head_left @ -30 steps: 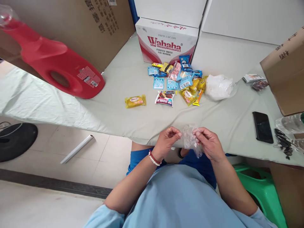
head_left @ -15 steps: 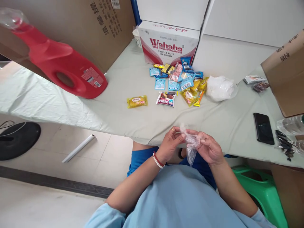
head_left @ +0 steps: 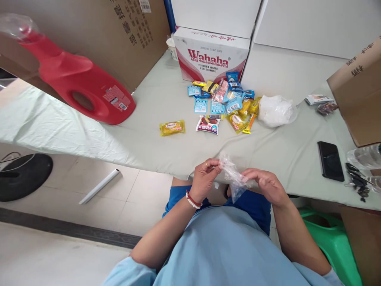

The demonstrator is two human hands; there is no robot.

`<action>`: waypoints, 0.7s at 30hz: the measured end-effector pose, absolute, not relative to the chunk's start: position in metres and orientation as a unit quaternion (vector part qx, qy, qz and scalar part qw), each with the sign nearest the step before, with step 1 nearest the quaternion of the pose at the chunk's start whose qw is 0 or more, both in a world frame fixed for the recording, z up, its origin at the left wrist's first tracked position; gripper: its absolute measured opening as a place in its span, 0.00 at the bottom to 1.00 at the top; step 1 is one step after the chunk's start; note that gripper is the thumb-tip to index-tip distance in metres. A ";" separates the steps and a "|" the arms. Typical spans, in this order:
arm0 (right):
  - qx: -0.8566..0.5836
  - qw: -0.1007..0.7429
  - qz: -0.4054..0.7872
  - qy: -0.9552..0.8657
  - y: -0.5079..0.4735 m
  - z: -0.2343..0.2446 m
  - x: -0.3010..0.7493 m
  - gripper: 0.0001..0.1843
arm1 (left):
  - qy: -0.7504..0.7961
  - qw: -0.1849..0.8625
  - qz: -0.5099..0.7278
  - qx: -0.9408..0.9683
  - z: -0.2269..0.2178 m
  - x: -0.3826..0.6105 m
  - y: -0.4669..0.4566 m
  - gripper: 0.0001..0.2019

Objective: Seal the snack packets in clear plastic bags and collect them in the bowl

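Pinching one end of a crumpled clear plastic bag (head_left: 230, 171) with the left hand (head_left: 205, 178), between both hands at the front edge of the table (head_left: 133, 139); right hand (head_left: 269, 186) at the other end, fingers together, cannot tell whether gripping. Best to work the thin film lightly so as not to tear it. Legible on the carton (head_left: 208, 59): "Wahaha", "PURIFIED WATER FOR DRINKING"; too small to read on most snack packets (head_left: 233, 104).
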State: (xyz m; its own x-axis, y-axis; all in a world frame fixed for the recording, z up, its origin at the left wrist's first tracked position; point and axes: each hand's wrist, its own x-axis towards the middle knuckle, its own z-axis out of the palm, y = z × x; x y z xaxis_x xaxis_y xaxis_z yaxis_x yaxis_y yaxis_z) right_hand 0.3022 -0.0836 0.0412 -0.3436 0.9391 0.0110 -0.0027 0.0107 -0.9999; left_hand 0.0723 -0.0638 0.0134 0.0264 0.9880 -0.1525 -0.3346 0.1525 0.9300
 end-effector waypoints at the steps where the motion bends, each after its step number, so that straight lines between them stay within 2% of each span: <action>1: -0.419 0.428 0.575 -0.557 -0.082 0.041 0.300 0.28 | 0.443 0.600 0.539 0.392 0.013 0.072 -0.065 0.13; 3: -0.465 0.456 0.557 -0.515 -0.078 0.039 0.294 0.31 | 0.436 0.567 0.537 0.447 0.013 0.073 -0.067 0.10; 8: -0.490 0.382 0.540 -0.568 -0.064 0.046 0.276 0.25 | 0.429 0.495 0.516 0.552 0.015 0.074 -0.069 0.08; 13: -0.488 0.353 0.518 -0.607 -0.056 0.050 0.276 0.17 | 0.444 0.463 0.519 0.565 0.014 0.068 -0.066 0.06; 21: -0.546 0.570 0.511 -0.341 -0.057 0.037 0.296 0.18 | 0.476 0.460 0.553 0.506 0.009 0.048 -0.061 0.05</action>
